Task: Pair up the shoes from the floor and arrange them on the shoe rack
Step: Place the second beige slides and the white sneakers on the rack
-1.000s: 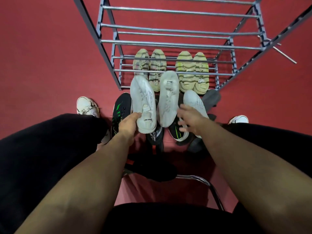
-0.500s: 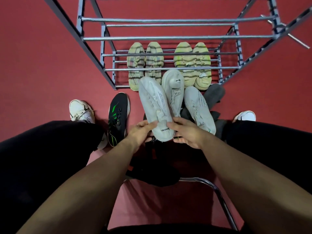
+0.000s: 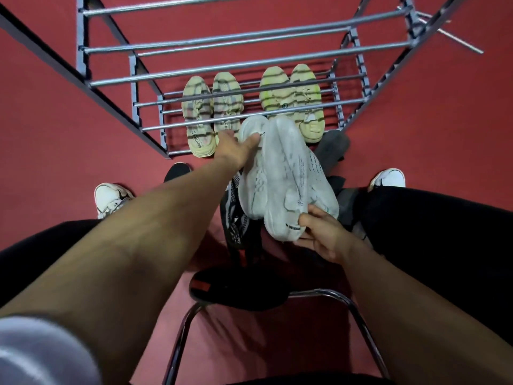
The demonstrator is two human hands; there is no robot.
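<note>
Two pale grey-white shoes are held side by side, toes toward the rack. My right hand [image 3: 319, 234] grips the heel of the right white shoe [image 3: 288, 173]. My left hand [image 3: 236, 148] reaches forward and holds the toe of the left white shoe [image 3: 251, 187], thumb on top. The grey metal shoe rack [image 3: 222, 69] stands just ahead. On its bottom shelf sit a beige pair [image 3: 213, 112] and a yellow-green pair [image 3: 291, 95], seen through the bars.
Under the held shoes, on the red floor, lie a black shoe with green [image 3: 177, 170], a black patterned shoe [image 3: 236, 218], a black shoe with red [image 3: 236, 290] and a dark grey shoe [image 3: 331, 151]. My own white sneakers [image 3: 111, 198] flank them. A chrome chair frame [image 3: 347, 301] is beneath me.
My left hand let go of the white shoe's heel and moved forward to the toes. My right hand took the heel. The two white shoes came together and shifted right.
</note>
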